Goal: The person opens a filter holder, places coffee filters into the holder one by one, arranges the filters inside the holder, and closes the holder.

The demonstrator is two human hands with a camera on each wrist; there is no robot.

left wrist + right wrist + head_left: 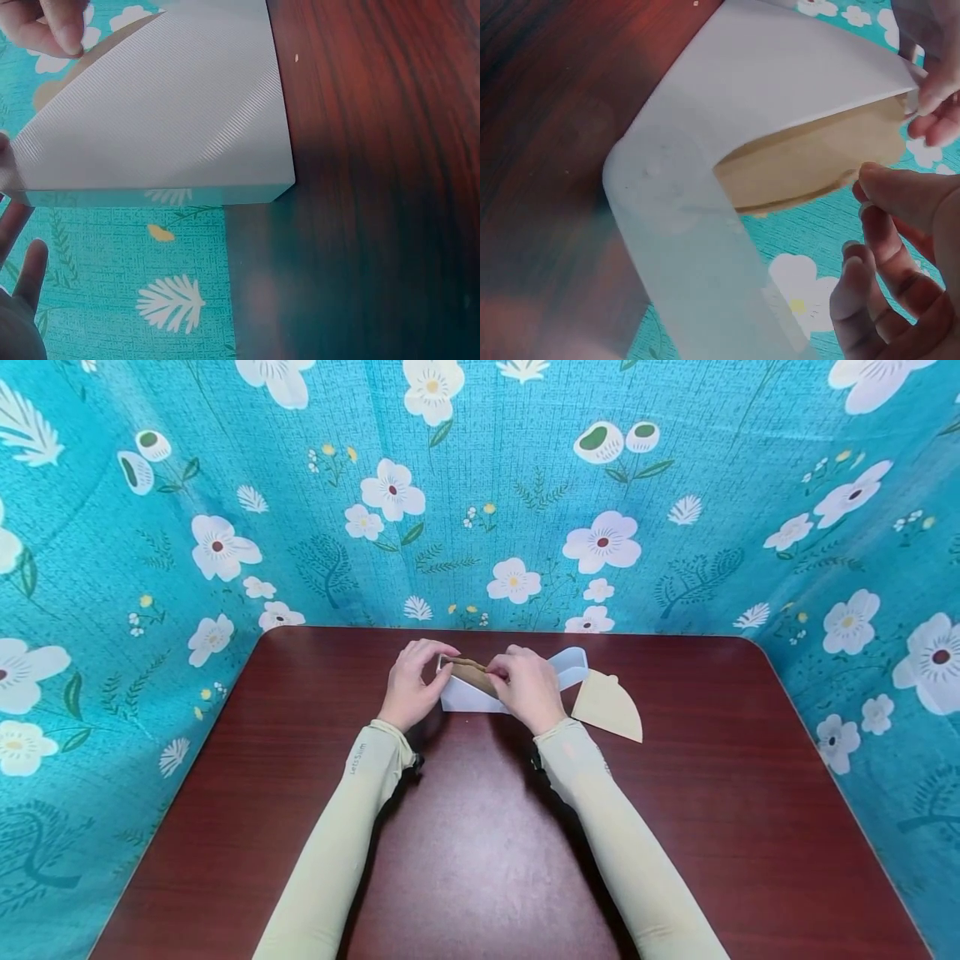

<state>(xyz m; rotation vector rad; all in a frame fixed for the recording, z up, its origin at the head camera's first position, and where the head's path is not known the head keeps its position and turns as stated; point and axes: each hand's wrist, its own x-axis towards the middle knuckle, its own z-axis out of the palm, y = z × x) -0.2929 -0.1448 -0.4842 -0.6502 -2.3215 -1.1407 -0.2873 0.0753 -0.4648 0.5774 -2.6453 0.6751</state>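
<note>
A white filter box (467, 698) with a slanted open top stands on the table, coffee filters (821, 154) upright inside it. My left hand (411, 689) grips the box's tall left end, thumb at the near corner and fingers over the far side. With thumb and index finger, my right hand (528, 687) pinches the top edge of the brown filters; its other fingers are curled below in the right wrist view. The box's translucent lid (697, 277) is swung up at the low right end.
One cone-shaped coffee filter (609, 706) lies flat on the dark red table (465, 843), right of the box near the lid. A blue flowered cloth (480, 502) hangs behind and along both sides of the table.
</note>
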